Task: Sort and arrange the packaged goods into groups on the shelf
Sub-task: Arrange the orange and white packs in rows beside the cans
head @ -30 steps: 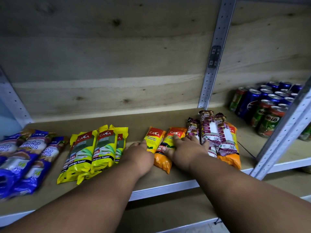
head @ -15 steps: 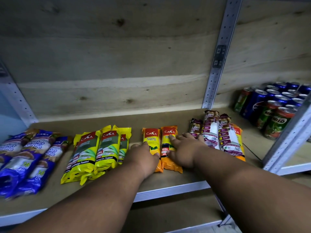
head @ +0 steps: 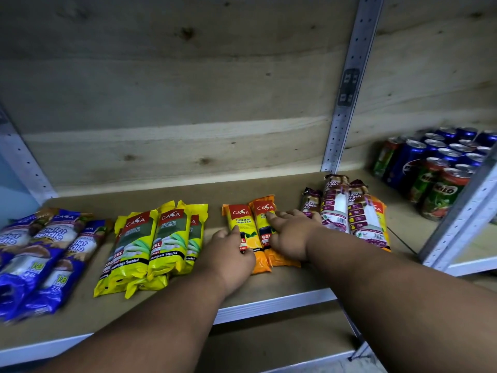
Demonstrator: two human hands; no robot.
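My left hand point(head: 228, 258) lies flat, fingers loosely spread, on the lower left part of the two orange packs point(head: 258, 232); it presses and does not close around anything. My right hand point(head: 291, 232) is also open and flat, its fingers reaching to 11 o'clock over the right pack and touching the red label. Neither hand grips anything, as far as I can see.

The orange packs lie side by side in the middle of the shelf point(head: 269, 302), long side pointing to 12 o'clock. At 9 o'clock from them, a little apart, is the yellow group point(head: 150, 246), and further at 9 o'clock the blue packs point(head: 40, 254). At 3 o'clock, just beside my right hand, lie the purple packs point(head: 349, 211), with one more orange pack point(head: 380, 224) partly under them. The cans point(head: 435, 168) stand at 2 o'clock.

I judge these packs to be light and soft, rolled bags in a glossy film, so they are probably slippery and bend in the middle. I think pushing them flat with the palms is better than pinching. To lift one, I would take it around the middle, thumb below, not by the thin crimped end.
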